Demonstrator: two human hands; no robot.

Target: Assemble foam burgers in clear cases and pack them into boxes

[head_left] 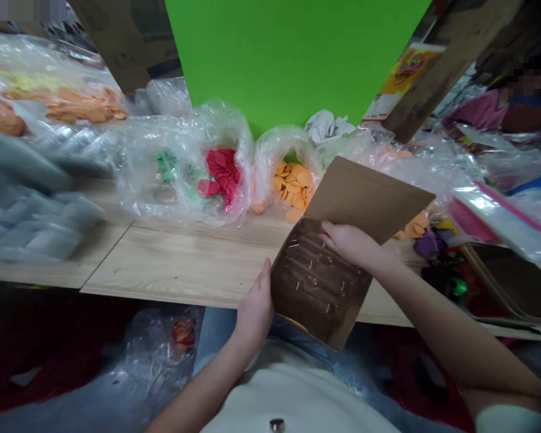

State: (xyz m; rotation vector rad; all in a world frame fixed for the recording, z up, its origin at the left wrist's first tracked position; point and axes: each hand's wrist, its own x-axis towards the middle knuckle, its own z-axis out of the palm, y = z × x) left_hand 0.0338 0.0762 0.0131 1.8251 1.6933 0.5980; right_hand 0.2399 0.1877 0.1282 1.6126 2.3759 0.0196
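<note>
An unfolded brown cardboard box (369,192) with its flap raised is held over the table's front edge, tilted. Inside it lies a clear plastic tray (313,273) with moulded compartments. My left hand (256,307) grips the box's left side, thumb up along the edge and the other fingers hidden behind or beneath. My right hand (349,243) reaches in near the fold, its fingers curled at the upper edge of the clear tray; whether they pinch the tray or only press on it is hard to make out.
Clear bags of red pieces (223,174), green pieces (166,165) and orange pieces (293,183) stand along the back of the wooden table (175,258). Stacked clear plastic trays (36,222) lie left. A green board (293,66) rises behind. At right, a person in a pink sleeve (478,111).
</note>
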